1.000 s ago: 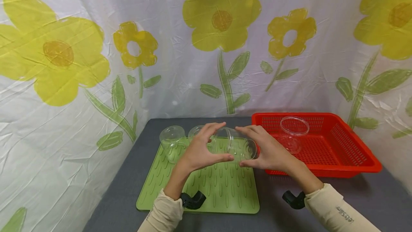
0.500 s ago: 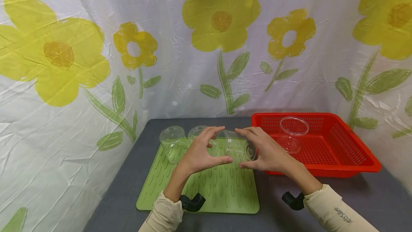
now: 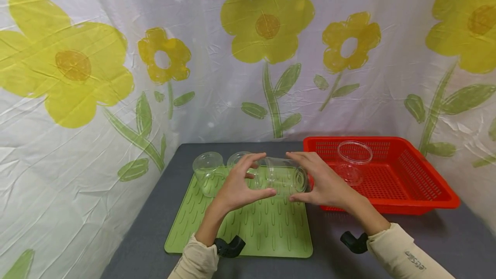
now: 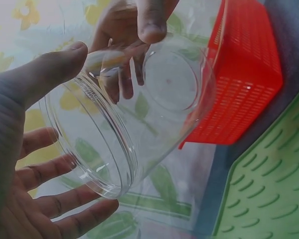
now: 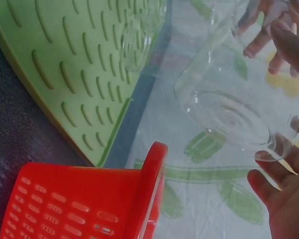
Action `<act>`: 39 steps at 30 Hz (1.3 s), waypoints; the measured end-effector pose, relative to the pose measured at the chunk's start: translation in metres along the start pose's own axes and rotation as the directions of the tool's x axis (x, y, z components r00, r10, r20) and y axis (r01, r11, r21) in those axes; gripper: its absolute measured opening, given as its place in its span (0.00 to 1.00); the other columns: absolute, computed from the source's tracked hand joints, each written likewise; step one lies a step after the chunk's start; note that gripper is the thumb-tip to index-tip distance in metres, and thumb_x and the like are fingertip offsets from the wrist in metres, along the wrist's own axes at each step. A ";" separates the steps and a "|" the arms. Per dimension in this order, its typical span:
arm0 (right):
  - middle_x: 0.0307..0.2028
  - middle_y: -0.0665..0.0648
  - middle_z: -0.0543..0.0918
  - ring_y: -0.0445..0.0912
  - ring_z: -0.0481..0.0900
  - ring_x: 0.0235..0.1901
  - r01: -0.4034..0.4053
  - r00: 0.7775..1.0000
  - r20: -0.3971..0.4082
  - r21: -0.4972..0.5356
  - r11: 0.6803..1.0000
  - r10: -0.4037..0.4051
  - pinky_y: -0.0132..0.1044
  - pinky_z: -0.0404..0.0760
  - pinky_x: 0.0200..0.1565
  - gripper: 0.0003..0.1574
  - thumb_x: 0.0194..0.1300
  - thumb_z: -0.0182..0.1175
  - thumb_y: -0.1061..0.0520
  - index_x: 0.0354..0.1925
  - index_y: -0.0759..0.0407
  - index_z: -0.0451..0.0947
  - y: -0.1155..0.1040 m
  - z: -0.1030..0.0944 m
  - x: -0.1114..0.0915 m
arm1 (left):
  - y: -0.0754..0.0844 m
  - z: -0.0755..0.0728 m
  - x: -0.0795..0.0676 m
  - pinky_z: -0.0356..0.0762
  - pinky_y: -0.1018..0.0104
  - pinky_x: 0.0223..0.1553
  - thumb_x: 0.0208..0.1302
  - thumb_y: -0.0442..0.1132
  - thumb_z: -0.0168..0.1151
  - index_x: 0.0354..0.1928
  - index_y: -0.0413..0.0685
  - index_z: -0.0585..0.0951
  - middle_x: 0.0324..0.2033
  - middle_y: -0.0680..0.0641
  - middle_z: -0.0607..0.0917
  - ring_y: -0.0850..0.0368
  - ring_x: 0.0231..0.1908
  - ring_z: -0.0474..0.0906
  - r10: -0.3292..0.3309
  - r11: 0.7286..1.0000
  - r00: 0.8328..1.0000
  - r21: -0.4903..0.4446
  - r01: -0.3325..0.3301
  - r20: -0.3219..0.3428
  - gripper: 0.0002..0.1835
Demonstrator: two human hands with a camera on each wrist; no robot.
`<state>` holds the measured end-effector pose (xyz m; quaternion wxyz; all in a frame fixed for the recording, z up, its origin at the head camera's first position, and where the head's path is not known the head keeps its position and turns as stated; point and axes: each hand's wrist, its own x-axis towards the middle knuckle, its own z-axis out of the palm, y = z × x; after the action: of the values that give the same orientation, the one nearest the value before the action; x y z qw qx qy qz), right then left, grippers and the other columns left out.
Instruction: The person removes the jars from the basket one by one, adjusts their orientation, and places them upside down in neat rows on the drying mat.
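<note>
Hands, head view: our left hand (image 3: 236, 186) and right hand (image 3: 323, 182) curl round clear jar (image 3: 284, 175), held sideways above green mat (image 3: 248, 227), beside red basket (image 3: 391, 180). Left wrist: thumb and fingers (image 4: 60, 172) wrap jar mouth. Right wrist: fingers (image 5: 279, 199) cup jar base.

Both hands (image 3: 283, 182) raised, fingers curled

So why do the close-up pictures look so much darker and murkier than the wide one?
Head view: bright, even light, sharp, only soft shadows under the red basket, edges bent by the wide lens. Left wrist view: dim and bluish, the left hand dark and soft, small glints on the clear jar. Right wrist view: also dim, the jar's base distorts the cloth behind it, and the right hand is slightly blurred.
</note>
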<state>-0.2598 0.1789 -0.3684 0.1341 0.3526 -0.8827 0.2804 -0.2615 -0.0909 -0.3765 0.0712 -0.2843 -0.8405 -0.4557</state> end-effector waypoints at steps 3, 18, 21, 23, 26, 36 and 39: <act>0.70 0.56 0.70 0.51 0.67 0.66 -0.016 1.000 -0.011 0.043 0.999 0.017 0.58 0.79 0.60 0.66 0.46 0.83 0.44 0.77 0.51 0.60 0.001 -0.001 -0.001 | -0.002 -0.001 -0.003 0.82 0.51 0.57 0.52 0.50 0.81 0.73 0.67 0.68 0.68 0.53 0.72 0.48 0.62 0.75 -0.004 1.000 1.000 -0.026 0.004 -0.015 0.47; 0.76 0.54 0.63 0.57 0.61 0.74 -0.144 0.988 -0.014 0.260 0.955 0.153 0.72 0.68 0.64 0.66 0.50 0.81 0.44 0.79 0.37 0.56 0.006 -0.006 -0.008 | -0.011 -0.006 -0.015 0.79 0.43 0.62 0.56 0.42 0.79 0.75 0.70 0.65 0.72 0.52 0.68 0.46 0.67 0.71 -0.013 0.983 0.999 -0.184 0.003 -0.052 0.46; 0.77 0.54 0.63 0.58 0.62 0.74 -0.154 0.987 0.001 0.286 0.946 0.160 0.73 0.67 0.65 0.65 0.51 0.81 0.45 0.79 0.36 0.55 0.008 -0.006 -0.009 | -0.013 -0.007 -0.017 0.79 0.45 0.62 0.57 0.40 0.78 0.75 0.68 0.65 0.73 0.50 0.67 0.45 0.67 0.71 -0.004 0.977 0.999 -0.213 -0.006 -0.049 0.46; 0.77 0.54 0.62 0.59 0.62 0.74 -0.166 0.985 0.013 0.311 0.936 0.170 0.73 0.66 0.66 0.65 0.51 0.80 0.45 0.79 0.35 0.54 0.009 -0.006 -0.010 | -0.015 -0.008 -0.018 0.80 0.47 0.61 0.58 0.39 0.77 0.76 0.66 0.64 0.73 0.48 0.67 0.42 0.66 0.72 0.006 0.969 0.999 -0.246 -0.016 -0.045 0.46; 0.76 0.55 0.63 0.60 0.66 0.71 -0.173 0.984 0.025 0.355 0.919 0.175 0.72 0.67 0.66 0.64 0.52 0.80 0.47 0.79 0.35 0.54 0.010 -0.005 -0.010 | -0.017 -0.008 -0.020 0.81 0.50 0.61 0.59 0.39 0.76 0.76 0.63 0.63 0.74 0.47 0.66 0.38 0.66 0.73 0.017 0.955 0.999 -0.296 -0.027 -0.036 0.46; 0.74 0.62 0.64 0.62 0.73 0.66 -0.137 0.990 0.031 0.470 0.872 0.139 0.63 0.75 0.63 0.59 0.57 0.77 0.54 0.78 0.39 0.56 0.010 -0.007 -0.009 | -0.019 -0.007 -0.020 0.74 0.33 0.62 0.61 0.45 0.75 0.77 0.55 0.63 0.75 0.44 0.64 0.32 0.69 0.68 0.062 0.917 0.998 -0.394 -0.069 -0.030 0.45; 0.73 0.60 0.66 0.60 0.73 0.66 -0.130 0.991 0.025 0.473 0.872 0.134 0.60 0.77 0.62 0.59 0.57 0.77 0.55 0.78 0.39 0.56 0.009 -0.008 -0.009 | -0.020 -0.006 -0.020 0.72 0.30 0.63 0.61 0.46 0.75 0.77 0.51 0.62 0.75 0.42 0.63 0.28 0.69 0.66 0.074 0.903 0.997 -0.423 -0.080 -0.030 0.46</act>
<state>-0.2598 0.1937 -0.3698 0.0284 0.3122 -0.8089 0.4973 -0.2564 -0.1123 -0.3948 0.0312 -0.3231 -0.7093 -0.6258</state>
